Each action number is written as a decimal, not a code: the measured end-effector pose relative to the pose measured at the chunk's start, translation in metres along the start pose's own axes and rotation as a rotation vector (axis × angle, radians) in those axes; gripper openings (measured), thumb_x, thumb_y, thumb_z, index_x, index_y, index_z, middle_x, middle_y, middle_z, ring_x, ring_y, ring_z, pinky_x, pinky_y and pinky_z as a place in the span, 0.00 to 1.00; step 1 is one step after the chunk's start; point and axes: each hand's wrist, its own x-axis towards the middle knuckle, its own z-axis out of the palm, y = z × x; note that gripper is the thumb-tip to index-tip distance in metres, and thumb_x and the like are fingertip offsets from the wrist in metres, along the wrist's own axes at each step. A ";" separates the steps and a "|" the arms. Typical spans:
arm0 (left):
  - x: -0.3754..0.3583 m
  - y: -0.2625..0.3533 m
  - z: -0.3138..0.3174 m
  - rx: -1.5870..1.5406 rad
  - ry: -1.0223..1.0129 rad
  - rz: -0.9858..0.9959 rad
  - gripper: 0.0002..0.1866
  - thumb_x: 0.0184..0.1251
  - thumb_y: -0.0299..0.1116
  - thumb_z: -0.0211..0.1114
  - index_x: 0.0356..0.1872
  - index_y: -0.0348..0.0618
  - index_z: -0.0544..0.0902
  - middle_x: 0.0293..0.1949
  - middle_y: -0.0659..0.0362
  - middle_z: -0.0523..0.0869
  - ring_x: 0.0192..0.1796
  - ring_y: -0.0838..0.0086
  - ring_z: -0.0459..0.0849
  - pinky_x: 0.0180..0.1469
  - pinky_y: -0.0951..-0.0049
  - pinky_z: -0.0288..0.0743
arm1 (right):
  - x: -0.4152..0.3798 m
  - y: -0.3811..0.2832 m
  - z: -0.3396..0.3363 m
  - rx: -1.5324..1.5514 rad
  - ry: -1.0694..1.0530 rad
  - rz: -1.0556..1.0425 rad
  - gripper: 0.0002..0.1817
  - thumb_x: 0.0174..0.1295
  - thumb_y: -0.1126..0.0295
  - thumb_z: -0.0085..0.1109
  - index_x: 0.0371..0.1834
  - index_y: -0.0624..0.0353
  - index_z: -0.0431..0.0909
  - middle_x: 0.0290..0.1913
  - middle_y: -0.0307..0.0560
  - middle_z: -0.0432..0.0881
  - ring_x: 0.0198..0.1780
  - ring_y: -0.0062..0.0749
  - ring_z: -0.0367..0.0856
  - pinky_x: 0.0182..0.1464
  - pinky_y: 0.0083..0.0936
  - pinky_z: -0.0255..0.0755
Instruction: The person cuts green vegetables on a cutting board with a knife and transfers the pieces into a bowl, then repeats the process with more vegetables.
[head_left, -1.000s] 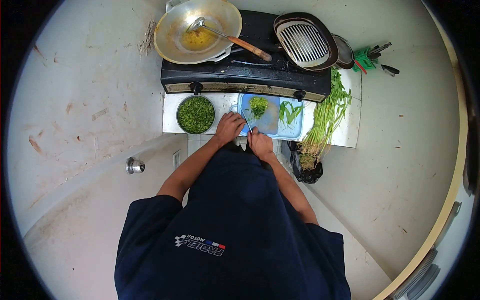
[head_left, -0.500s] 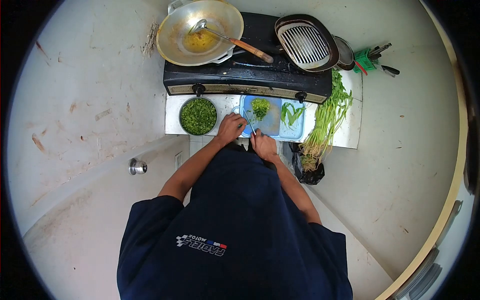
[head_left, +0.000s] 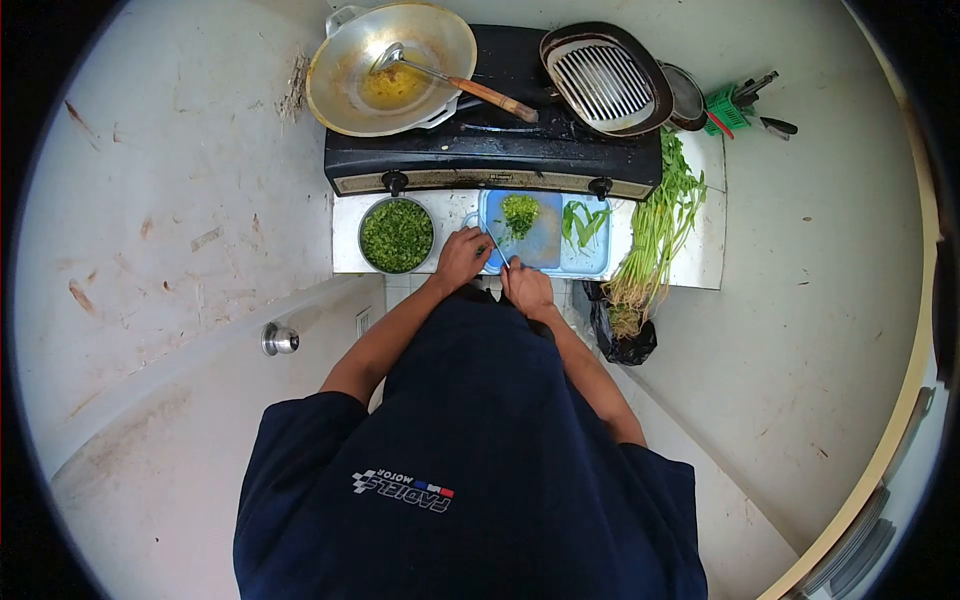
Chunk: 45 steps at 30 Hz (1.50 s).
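My right hand [head_left: 528, 288] is closed around the handle of a knife [head_left: 499, 246], whose thin blade points up and left over the near left part of a blue cutting board [head_left: 545, 248]. Close to the blade, my left hand [head_left: 464, 256] has its fingers curled at the board's left edge. A bit of leafy greens shows under those fingertips; the rest is hidden by the hand. Chopped greens [head_left: 520, 214] lie heaped on the board above the blade. Several loose green leaves [head_left: 583, 224] rest on its right side.
Left of the board stands a round pot [head_left: 397, 235] full of chopped greens. A bunch of rooted greens [head_left: 662, 225] lies at right, above a black plastic bag [head_left: 628, 345]. Behind, the stove [head_left: 450, 160] carries a wok [head_left: 335, 90] with a ladle [head_left: 490, 97] and a grill pan [head_left: 606, 85].
The view shifts slightly. Both hands keep nearly the same place on the board, with the knife blade still beside the left fingers.
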 end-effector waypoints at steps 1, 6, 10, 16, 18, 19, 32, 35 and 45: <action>0.000 -0.001 0.002 -0.019 0.001 -0.004 0.03 0.66 0.29 0.70 0.37 0.43 0.88 0.36 0.55 0.86 0.44 0.56 0.84 0.48 0.54 0.77 | -0.003 0.001 -0.001 -0.002 -0.003 -0.003 0.20 0.79 0.54 0.51 0.45 0.64 0.76 0.25 0.61 0.88 0.27 0.59 0.90 0.32 0.50 0.84; 0.000 -0.005 0.005 -0.059 -0.014 -0.051 0.04 0.65 0.28 0.70 0.37 0.43 0.89 0.35 0.55 0.86 0.43 0.55 0.84 0.48 0.55 0.77 | -0.009 0.002 -0.002 0.057 -0.001 0.045 0.20 0.78 0.55 0.52 0.46 0.65 0.76 0.26 0.65 0.87 0.28 0.62 0.89 0.34 0.52 0.83; -0.001 -0.003 0.003 0.002 0.013 -0.003 0.04 0.65 0.29 0.71 0.38 0.43 0.90 0.34 0.55 0.85 0.43 0.56 0.84 0.48 0.56 0.77 | -0.005 -0.001 -0.002 0.065 -0.032 0.081 0.20 0.79 0.55 0.51 0.47 0.65 0.75 0.27 0.66 0.87 0.30 0.63 0.89 0.35 0.53 0.83; -0.001 -0.004 -0.004 0.061 -0.031 0.063 0.06 0.65 0.31 0.73 0.39 0.42 0.91 0.37 0.56 0.86 0.45 0.57 0.84 0.52 0.58 0.78 | -0.006 -0.008 -0.008 0.070 -0.022 0.041 0.20 0.81 0.54 0.48 0.45 0.63 0.75 0.27 0.63 0.88 0.30 0.62 0.90 0.35 0.52 0.84; -0.002 -0.004 -0.004 0.079 -0.022 0.073 0.06 0.66 0.32 0.73 0.39 0.43 0.91 0.37 0.56 0.86 0.45 0.58 0.84 0.52 0.58 0.78 | -0.006 -0.009 -0.006 0.083 -0.008 0.042 0.19 0.80 0.55 0.50 0.45 0.64 0.75 0.27 0.65 0.87 0.29 0.62 0.89 0.34 0.52 0.83; -0.002 -0.004 -0.005 0.087 -0.018 0.078 0.06 0.66 0.32 0.73 0.39 0.43 0.91 0.37 0.56 0.86 0.45 0.58 0.84 0.52 0.58 0.78 | -0.005 -0.009 -0.005 0.090 0.000 0.043 0.19 0.79 0.56 0.51 0.45 0.65 0.75 0.26 0.66 0.87 0.29 0.62 0.89 0.33 0.52 0.83; -0.004 -0.004 -0.006 0.055 -0.012 0.056 0.05 0.67 0.31 0.72 0.39 0.44 0.92 0.38 0.57 0.88 0.46 0.58 0.85 0.51 0.58 0.79 | -0.001 -0.005 0.003 0.060 0.018 0.034 0.21 0.79 0.54 0.52 0.43 0.65 0.78 0.26 0.65 0.87 0.29 0.61 0.89 0.32 0.51 0.83; -0.006 -0.005 -0.003 0.041 -0.007 0.020 0.05 0.67 0.31 0.73 0.40 0.43 0.92 0.38 0.56 0.88 0.45 0.58 0.85 0.51 0.59 0.80 | -0.001 -0.004 -0.001 0.063 0.015 0.029 0.21 0.79 0.54 0.52 0.43 0.65 0.78 0.26 0.65 0.87 0.29 0.61 0.89 0.33 0.50 0.83; -0.005 -0.007 -0.003 0.048 -0.029 0.011 0.05 0.66 0.31 0.73 0.39 0.42 0.92 0.36 0.56 0.88 0.44 0.57 0.85 0.50 0.59 0.81 | -0.002 0.000 0.000 0.076 -0.011 0.009 0.21 0.79 0.54 0.51 0.48 0.65 0.77 0.26 0.65 0.87 0.30 0.62 0.89 0.34 0.52 0.83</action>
